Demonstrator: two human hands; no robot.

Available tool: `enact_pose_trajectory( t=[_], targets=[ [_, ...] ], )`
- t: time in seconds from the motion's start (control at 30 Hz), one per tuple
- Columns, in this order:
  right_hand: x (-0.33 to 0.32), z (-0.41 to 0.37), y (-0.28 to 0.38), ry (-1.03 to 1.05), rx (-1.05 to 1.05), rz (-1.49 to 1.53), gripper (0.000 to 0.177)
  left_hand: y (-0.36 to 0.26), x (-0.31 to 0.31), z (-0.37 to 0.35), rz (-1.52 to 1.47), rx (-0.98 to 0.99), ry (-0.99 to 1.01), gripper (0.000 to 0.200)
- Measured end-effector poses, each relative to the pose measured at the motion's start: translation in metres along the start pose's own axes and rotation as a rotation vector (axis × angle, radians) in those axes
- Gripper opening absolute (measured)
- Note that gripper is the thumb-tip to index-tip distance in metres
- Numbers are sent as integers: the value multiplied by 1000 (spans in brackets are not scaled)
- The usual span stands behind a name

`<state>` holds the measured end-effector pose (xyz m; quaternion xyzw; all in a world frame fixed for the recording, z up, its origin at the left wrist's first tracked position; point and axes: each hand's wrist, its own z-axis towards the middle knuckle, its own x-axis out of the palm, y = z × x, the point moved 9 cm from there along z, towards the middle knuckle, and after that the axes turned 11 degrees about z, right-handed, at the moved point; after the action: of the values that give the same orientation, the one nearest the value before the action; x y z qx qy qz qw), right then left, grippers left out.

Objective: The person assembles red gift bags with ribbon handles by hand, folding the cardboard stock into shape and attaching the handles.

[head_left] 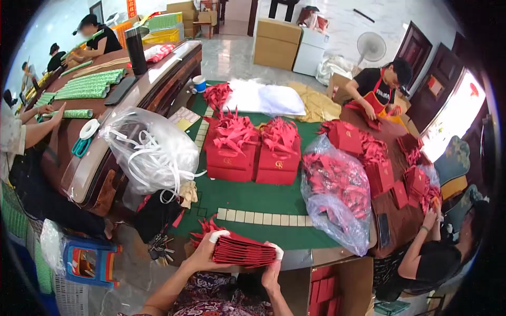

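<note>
Between my two hands, a stack of folded red bags [243, 252] is held at the near edge of the green table top [247, 197]. My left hand [203, 253] grips the stack's left end, and my right hand [272, 268] its right end. White wrapping covers a fingertip on each hand. Red ribbons stick out behind the stack on the left. Beyond a row of pale tiles [263, 218] stand two bundles of upright red bags [229, 160] [278, 163] with ribbons on top. A clear plastic bag of red pieces [337, 189] lies to the right.
A plastic bag of white straps [150, 150] lies at the left, near teal scissors [81, 146]. An open cardboard box [345, 289] with red bags stands below the table edge. Co-workers sit at the right [432, 258] and far right [377, 87]; others work at the left table.
</note>
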<state>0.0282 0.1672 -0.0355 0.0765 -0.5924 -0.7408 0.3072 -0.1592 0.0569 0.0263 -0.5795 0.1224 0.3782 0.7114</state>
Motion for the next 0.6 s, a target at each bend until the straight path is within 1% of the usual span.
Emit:
enact_pose_trajectory(
  t=[0.03, 0.1, 0.13, 0.17, 0.23, 0.27, 0.3, 0.33, 0.4, 0.43, 0.5, 0.53, 0.6],
  targets=[
    [-3, 4, 2, 8, -9, -6, 53, 1, -2, 1, 7, 2, 8, 86],
    [-3, 11, 1, 66, 103, -9, 56, 2, -4, 2, 12, 11, 10, 85],
    [-9, 20, 10, 2, 110, -22, 43, 2, -3, 2, 0, 13, 12, 85],
    [-12, 33, 12, 5, 103, -29, 43, 3, -2, 2, -11, 16, 15, 85],
    [-32, 60, 20, -115, 66, -253, 30, 3, -2, 2, -20, 26, 11, 86],
    [-35, 79, 27, -152, 15, -304, 24, 3, -2, 2, -17, 18, 19, 86],
    [-45, 98, 10, -184, 18, -282, 24, 4, -1, 2, -14, 9, 27, 87],
    [-48, 119, 3, -184, 26, -301, 24, 5, -1, 2, -8, 11, 33, 88],
    [-47, 160, -5, -112, -94, -441, 34, 5, 0, 1, -11, 4, 37, 88],
    [-46, 177, -12, -111, -97, -443, 34, 5, 0, 1, -10, -5, 43, 89],
    [-47, 206, -14, -176, -200, -668, 47, 4, -2, 2, -17, -5, 44, 89],
    [-50, 217, -23, -177, -202, -669, 47, 3, -2, 2, -24, -9, 48, 89],
    [-52, 234, -36, -151, -213, -804, 56, 3, -2, 2, -28, -21, 53, 89]
  ],
)
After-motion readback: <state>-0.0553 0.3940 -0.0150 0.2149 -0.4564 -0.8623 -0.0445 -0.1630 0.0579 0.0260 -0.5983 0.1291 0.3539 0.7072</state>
